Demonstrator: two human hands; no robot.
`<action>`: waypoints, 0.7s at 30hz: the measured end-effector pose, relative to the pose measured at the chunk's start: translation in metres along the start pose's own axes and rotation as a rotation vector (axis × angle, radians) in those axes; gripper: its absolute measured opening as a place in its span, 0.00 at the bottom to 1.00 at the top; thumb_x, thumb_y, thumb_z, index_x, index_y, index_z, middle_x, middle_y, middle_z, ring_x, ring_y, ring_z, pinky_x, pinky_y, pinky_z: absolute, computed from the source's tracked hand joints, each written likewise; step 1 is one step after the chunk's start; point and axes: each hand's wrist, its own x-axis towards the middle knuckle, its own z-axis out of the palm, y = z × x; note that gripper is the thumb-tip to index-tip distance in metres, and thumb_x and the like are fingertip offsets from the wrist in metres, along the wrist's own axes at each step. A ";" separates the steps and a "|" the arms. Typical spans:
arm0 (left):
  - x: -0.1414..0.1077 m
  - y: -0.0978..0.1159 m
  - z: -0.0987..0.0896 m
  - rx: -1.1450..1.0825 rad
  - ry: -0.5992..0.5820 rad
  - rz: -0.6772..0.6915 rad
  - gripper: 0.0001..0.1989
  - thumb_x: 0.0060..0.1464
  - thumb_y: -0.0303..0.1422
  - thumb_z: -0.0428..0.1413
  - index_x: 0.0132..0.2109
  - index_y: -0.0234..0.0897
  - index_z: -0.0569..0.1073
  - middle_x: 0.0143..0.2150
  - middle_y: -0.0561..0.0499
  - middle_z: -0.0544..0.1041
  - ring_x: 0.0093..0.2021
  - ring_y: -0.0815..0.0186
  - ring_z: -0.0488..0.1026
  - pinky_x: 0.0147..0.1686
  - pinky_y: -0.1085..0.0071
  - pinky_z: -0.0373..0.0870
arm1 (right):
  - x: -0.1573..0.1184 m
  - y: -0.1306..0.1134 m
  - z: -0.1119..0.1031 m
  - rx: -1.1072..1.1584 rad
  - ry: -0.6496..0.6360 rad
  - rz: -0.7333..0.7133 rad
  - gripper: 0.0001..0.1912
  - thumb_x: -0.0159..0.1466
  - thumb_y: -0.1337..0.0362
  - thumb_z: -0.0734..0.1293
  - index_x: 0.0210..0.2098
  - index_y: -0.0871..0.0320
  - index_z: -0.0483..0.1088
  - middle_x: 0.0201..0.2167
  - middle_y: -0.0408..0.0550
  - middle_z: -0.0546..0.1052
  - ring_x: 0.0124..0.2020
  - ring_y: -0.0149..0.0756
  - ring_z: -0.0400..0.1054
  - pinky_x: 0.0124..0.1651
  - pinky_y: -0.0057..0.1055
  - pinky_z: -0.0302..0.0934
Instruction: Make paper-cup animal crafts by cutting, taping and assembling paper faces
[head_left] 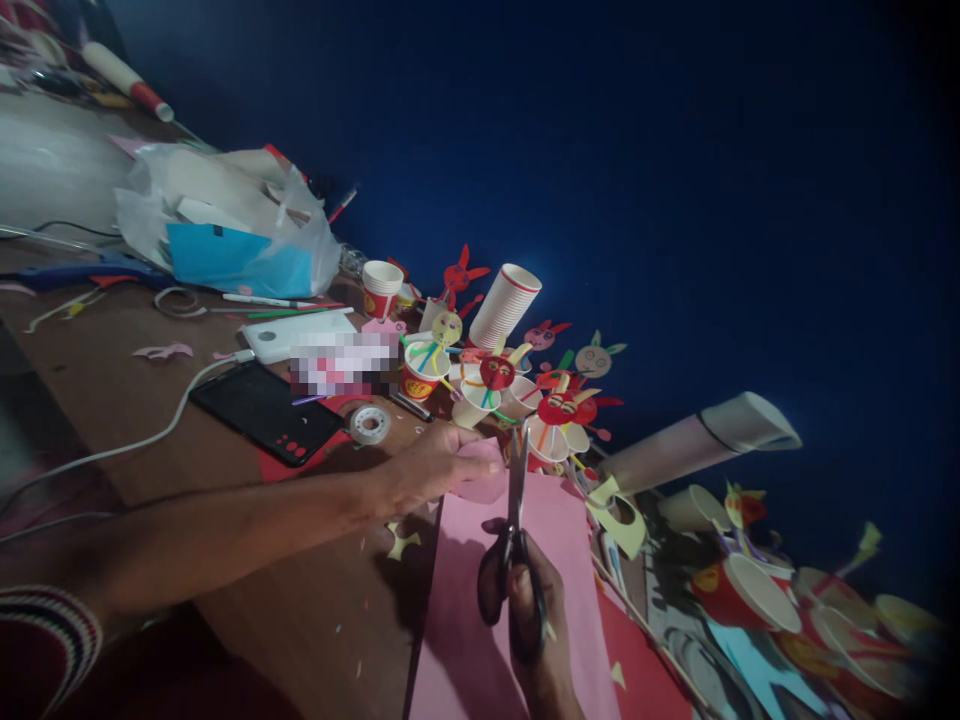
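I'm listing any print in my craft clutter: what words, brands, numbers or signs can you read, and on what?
None reads clearly.
Front red-banded cup: yellow logo, lettering too small and blurred.
Stacked white-and-red cups: yellow mark, too small.
Tilted red cup at lower right: yellow marking, blurred.
Pixelated item: any text is hidden.

hands (pixel 536 610) with scissors (pixel 514 535), pink paper (pixel 454 610), paper cups (pixel 506 308), blue wall (pixel 570 150)

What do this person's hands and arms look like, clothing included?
The left hand and right hand are gloveless. The left arm's dark sleeve ends near the elbow in a white, black and red striped edge; no right sleeve shows.
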 end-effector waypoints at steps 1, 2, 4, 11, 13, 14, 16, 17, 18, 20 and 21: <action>0.000 0.000 -0.001 -0.011 -0.016 -0.001 0.13 0.41 0.38 0.60 0.26 0.29 0.71 0.22 0.54 0.66 0.23 0.74 0.59 0.23 0.77 0.54 | 0.002 0.000 -0.001 0.002 -0.002 -0.010 0.28 0.58 0.41 0.60 0.42 0.61 0.64 0.13 0.37 0.63 0.15 0.27 0.52 0.19 0.24 0.47; 0.000 0.001 -0.001 -0.017 -0.026 -0.002 0.14 0.41 0.39 0.60 0.26 0.29 0.71 0.22 0.54 0.66 0.23 0.74 0.59 0.23 0.77 0.54 | 0.003 -0.001 -0.003 -0.001 -0.008 -0.015 0.28 0.58 0.41 0.60 0.42 0.60 0.64 0.13 0.37 0.63 0.15 0.27 0.52 0.19 0.25 0.46; 0.001 0.001 -0.003 -0.012 -0.045 -0.004 0.15 0.41 0.39 0.61 0.26 0.29 0.72 0.22 0.54 0.66 0.23 0.74 0.60 0.24 0.77 0.55 | 0.006 -0.002 -0.005 -0.023 -0.035 -0.019 0.28 0.58 0.40 0.59 0.41 0.60 0.64 0.14 0.37 0.63 0.15 0.27 0.53 0.19 0.24 0.47; 0.003 0.003 -0.008 0.027 -0.050 -0.050 0.12 0.41 0.34 0.59 0.33 0.29 0.73 0.26 0.53 0.71 0.26 0.72 0.65 0.27 0.76 0.59 | 0.007 -0.005 -0.008 -0.100 -0.120 0.004 0.30 0.57 0.39 0.59 0.40 0.61 0.64 0.15 0.39 0.65 0.16 0.28 0.55 0.19 0.25 0.51; 0.002 0.003 -0.008 0.055 -0.068 -0.056 0.09 0.43 0.32 0.57 0.33 0.31 0.72 0.25 0.55 0.70 0.24 0.73 0.64 0.25 0.77 0.57 | 0.006 -0.005 -0.008 -0.092 -0.133 0.019 0.29 0.57 0.39 0.59 0.41 0.61 0.64 0.16 0.39 0.64 0.16 0.28 0.55 0.19 0.25 0.51; 0.001 0.004 -0.008 0.064 -0.070 -0.058 0.09 0.42 0.32 0.56 0.33 0.31 0.72 0.24 0.56 0.69 0.24 0.73 0.63 0.24 0.77 0.57 | 0.005 -0.005 -0.009 -0.085 -0.138 0.027 0.30 0.57 0.40 0.60 0.41 0.61 0.64 0.16 0.39 0.64 0.16 0.28 0.54 0.19 0.25 0.50; 0.001 0.004 -0.009 0.080 -0.066 -0.055 0.09 0.41 0.32 0.57 0.32 0.31 0.71 0.24 0.56 0.69 0.23 0.73 0.63 0.23 0.78 0.56 | 0.005 -0.005 -0.009 -0.081 -0.145 0.049 0.30 0.56 0.39 0.60 0.42 0.61 0.64 0.16 0.39 0.64 0.17 0.28 0.54 0.19 0.25 0.50; 0.001 0.005 -0.009 0.085 -0.062 -0.054 0.09 0.41 0.33 0.57 0.32 0.31 0.72 0.24 0.55 0.69 0.23 0.73 0.63 0.23 0.77 0.57 | 0.005 -0.005 -0.010 -0.081 -0.146 0.055 0.31 0.56 0.39 0.60 0.41 0.61 0.64 0.16 0.39 0.64 0.17 0.28 0.54 0.20 0.25 0.50; 0.001 0.005 -0.010 0.086 -0.056 -0.056 0.11 0.41 0.34 0.58 0.32 0.30 0.72 0.24 0.55 0.69 0.23 0.73 0.64 0.23 0.77 0.57 | 0.005 -0.005 -0.010 -0.084 -0.148 0.058 0.31 0.56 0.39 0.61 0.42 0.61 0.64 0.16 0.39 0.64 0.17 0.28 0.54 0.20 0.25 0.50; 0.002 0.006 -0.012 0.071 -0.050 -0.068 0.12 0.41 0.35 0.59 0.33 0.29 0.73 0.24 0.54 0.70 0.22 0.73 0.64 0.22 0.77 0.58 | 0.004 -0.005 -0.011 -0.093 -0.161 0.060 0.30 0.56 0.40 0.61 0.43 0.61 0.64 0.16 0.39 0.64 0.18 0.29 0.54 0.21 0.26 0.51; 0.002 0.006 -0.012 0.062 -0.050 -0.073 0.13 0.41 0.35 0.59 0.33 0.29 0.73 0.24 0.53 0.71 0.22 0.73 0.65 0.22 0.77 0.59 | 0.004 -0.005 -0.011 -0.096 -0.169 0.057 0.30 0.56 0.40 0.60 0.43 0.61 0.64 0.17 0.39 0.64 0.19 0.29 0.54 0.21 0.26 0.51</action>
